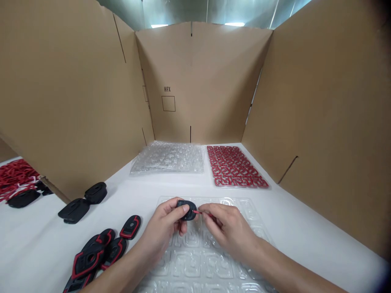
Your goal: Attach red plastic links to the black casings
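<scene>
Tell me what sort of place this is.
Likely a small hand-assembly workstation: cardboard panels wall in a white tabletop, red-trimmed black parts lie piled at the left, and the left hand holds a black piece over a clear molded tray.

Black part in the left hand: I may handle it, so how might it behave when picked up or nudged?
The black part looks stiff, showing no bend in the left hand. It is probably light, being small beside that hand. It seems unlikely to roll: a similar red-trimmed part lies flat nearby.
</scene>
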{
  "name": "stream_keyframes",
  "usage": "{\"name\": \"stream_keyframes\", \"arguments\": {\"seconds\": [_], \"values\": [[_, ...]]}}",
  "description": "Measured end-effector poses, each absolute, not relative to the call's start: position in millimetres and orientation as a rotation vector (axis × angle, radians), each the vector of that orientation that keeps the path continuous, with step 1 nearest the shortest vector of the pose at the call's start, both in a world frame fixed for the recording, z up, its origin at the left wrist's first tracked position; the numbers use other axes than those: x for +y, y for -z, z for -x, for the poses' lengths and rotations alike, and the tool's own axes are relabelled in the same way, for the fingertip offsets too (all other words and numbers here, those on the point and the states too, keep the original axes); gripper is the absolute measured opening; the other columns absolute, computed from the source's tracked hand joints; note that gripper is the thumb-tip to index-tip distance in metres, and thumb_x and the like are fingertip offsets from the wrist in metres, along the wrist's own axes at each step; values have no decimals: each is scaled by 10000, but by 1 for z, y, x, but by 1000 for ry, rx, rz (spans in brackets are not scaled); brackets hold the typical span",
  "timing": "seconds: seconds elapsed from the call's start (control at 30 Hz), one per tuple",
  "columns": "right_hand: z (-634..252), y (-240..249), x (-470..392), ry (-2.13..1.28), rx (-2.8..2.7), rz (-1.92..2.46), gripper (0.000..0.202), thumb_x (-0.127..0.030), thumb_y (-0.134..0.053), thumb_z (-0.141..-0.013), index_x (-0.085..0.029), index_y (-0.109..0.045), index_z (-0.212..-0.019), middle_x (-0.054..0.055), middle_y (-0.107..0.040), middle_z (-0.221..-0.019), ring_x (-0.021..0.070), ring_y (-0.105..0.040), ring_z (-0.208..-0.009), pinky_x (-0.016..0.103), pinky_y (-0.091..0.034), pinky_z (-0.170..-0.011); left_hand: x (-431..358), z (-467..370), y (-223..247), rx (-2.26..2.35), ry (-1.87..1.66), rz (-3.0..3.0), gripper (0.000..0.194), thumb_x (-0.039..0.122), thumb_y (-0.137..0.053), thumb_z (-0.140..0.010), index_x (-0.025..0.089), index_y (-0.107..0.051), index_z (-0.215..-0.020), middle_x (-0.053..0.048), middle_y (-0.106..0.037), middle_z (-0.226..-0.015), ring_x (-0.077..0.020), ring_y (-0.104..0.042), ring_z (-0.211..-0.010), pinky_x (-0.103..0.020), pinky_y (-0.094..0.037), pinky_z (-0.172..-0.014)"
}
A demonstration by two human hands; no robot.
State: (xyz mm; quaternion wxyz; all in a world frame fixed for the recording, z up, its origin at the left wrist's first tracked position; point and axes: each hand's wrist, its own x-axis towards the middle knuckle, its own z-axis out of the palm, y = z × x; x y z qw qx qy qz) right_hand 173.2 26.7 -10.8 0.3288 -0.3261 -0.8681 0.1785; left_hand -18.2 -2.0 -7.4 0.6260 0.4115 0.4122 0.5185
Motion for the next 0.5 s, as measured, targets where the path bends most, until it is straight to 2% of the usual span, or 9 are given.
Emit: {"name": "stream_keyframes", "arguments": {"seconds": [0.1,0.2,0.33,0.4,0.5], "values": [[-173,8,27,-525,-2171,850,134,-173,-536,-918,-209,-666,-916,8,-670,-779,130,-597,-675,235,-434,-649,-1,18,7,944,-1204,-880,206,342,-656,-813,154,-627,-890,-48,-681,-743,-85,-477,-517,-207,-363,-497],[-172,5,28,-698,-2033,865,84,-199,-573,-906,-202,-648,-869,13,-654,-810,139,-603,-742,247,-453,-707,0,18,8,964,-1200,-833,351,360,-701,-773,177,-607,-1058,-30,-677,-729,-80,-476,-482,-204,-359,-475],[-169,5,29,-1151,-1798,833,107,-289,-570,-920,-195,-585,-871,36,-665,-893,158,-625,-819,254,-486,-707,0,16,10,964,-1195,-859,450,403,-762,-706,181,-631,-1075,19,-603,-702,-87,-498,-476,-217,-393,-451],[-168,7,28,-1300,-1740,812,140,-327,-555,-929,-197,-552,-877,25,-663,-833,153,-633,-769,244,-488,-658,0,15,10,958,-1182,-874,461,414,-762,-705,186,-641,-1087,28,-584,-704,-88,-506,-474,-221,-407,-445],[-167,9,28,-1279,-1776,862,141,-325,-533,-940,-199,-551,-881,-14,-629,-734,115,-596,-613,217,-456,-576,0,14,12,965,-1128,-943,381,429,-734,-736,169,-661,-1004,22,-587,-694,-83,-513,-467,-220,-417,-450]]}}
